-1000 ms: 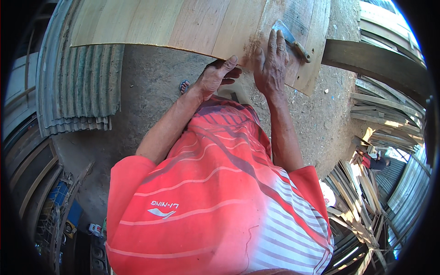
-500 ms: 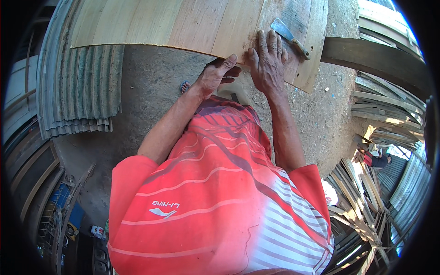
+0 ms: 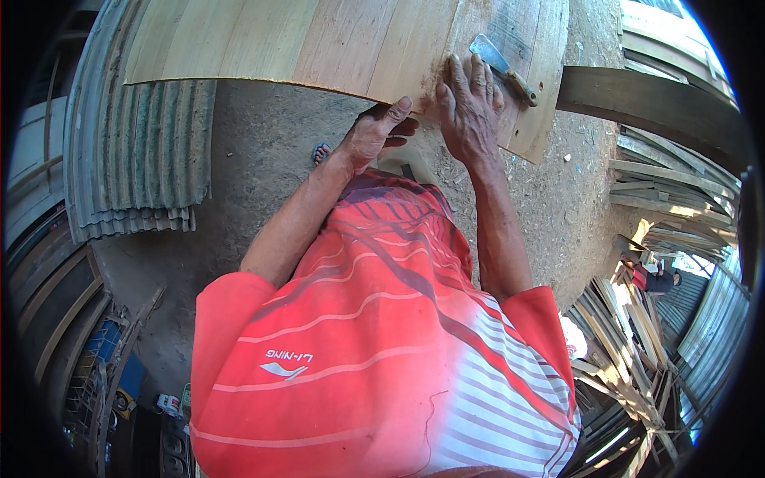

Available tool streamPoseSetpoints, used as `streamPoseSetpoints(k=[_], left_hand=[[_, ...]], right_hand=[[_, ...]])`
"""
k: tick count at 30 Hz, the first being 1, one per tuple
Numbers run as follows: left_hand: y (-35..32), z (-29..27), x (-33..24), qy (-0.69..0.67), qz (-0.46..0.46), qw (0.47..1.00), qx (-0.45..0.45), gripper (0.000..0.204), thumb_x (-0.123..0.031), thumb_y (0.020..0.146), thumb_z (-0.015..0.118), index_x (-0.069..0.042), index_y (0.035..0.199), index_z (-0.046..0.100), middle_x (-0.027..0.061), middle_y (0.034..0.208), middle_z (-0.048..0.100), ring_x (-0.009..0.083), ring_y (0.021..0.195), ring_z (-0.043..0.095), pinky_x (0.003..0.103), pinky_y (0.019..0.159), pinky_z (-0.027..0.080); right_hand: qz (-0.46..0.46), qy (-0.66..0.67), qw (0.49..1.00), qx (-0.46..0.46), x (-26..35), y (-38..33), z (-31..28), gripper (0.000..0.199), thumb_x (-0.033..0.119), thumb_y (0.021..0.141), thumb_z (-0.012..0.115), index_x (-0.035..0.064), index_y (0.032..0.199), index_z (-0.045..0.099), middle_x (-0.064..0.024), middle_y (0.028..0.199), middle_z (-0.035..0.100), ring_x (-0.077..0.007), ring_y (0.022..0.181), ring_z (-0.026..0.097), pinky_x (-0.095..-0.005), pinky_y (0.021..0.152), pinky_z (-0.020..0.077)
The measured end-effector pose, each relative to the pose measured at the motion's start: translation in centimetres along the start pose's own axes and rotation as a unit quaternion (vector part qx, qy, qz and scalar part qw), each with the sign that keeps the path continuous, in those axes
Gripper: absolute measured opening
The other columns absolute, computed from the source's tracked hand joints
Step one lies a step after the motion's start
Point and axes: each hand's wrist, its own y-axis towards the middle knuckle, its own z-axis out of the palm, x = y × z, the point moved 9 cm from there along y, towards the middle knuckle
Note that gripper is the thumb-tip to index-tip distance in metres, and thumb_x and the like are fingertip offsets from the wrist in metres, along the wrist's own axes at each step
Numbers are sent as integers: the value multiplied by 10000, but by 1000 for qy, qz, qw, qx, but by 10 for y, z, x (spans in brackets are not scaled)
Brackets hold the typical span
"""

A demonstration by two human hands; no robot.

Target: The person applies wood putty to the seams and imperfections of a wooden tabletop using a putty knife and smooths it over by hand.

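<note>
A wide wooden panel [image 3: 335, 44] of several joined boards spans the top of the view. My right hand [image 3: 473, 119] lies flat on it near the front edge, fingers stretched forward. Just beyond those fingertips rests a putty knife [image 3: 505, 70], its metal blade pointing to the far left and its worn wooden handle to the near right. My left hand [image 3: 373, 134] is at the panel's near edge with its thumb raised and the fingers apart. Part of that hand is shaded, and whether its fingers touch the underside I cannot tell.
Corrugated sheets [image 3: 139, 151] are stacked at the left. A dark plank [image 3: 645, 107] extends right from beside the panel. Timber piles [image 3: 673, 187] line the right side, with loose wood strips [image 3: 629, 350] below. Another person [image 3: 655, 279] is at far right.
My right hand has slid slightly to the right on the panel. The left hand, the panel and the putty knife look almost unchanged.
</note>
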Motion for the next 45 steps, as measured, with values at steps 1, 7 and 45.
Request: streamPoseSetpoints(k=[1, 7, 45], left_hand=[[0, -1, 1, 4, 0, 1000, -3, 732, -703, 977, 620, -35, 1259, 722, 82, 1199, 754, 171, 1131, 690, 325, 988, 536], [-1, -2, -4, 24, 12, 1000, -1, 819, -746, 933, 651, -15, 1303, 647, 121, 1169, 747, 204, 1112, 699, 355, 957, 559], [-4, -1, -12, 109, 48, 993, -6, 786, -753, 957, 604, -12, 1208, 676, 91, 1054, 727, 185, 995, 672, 347, 907, 544]], right_hand=[[0, 9, 999, -37, -3, 2, -9, 615, 462, 1099, 470, 125, 1613, 444, -279, 1650, 381, -437, 1541, 348, -581, 1229, 224], [62, -58, 989, -121, -63, 23, -41, 508, 297, 1021, 639, 117, 1494, 589, -223, 1503, 569, -389, 1393, 543, -533, 1176, 340], [58, -11, 996, -73, -59, 8, -41, 628, 391, 1049, 608, 52, 1562, 483, -280, 1557, 482, -437, 1468, 440, -571, 1213, 289]])
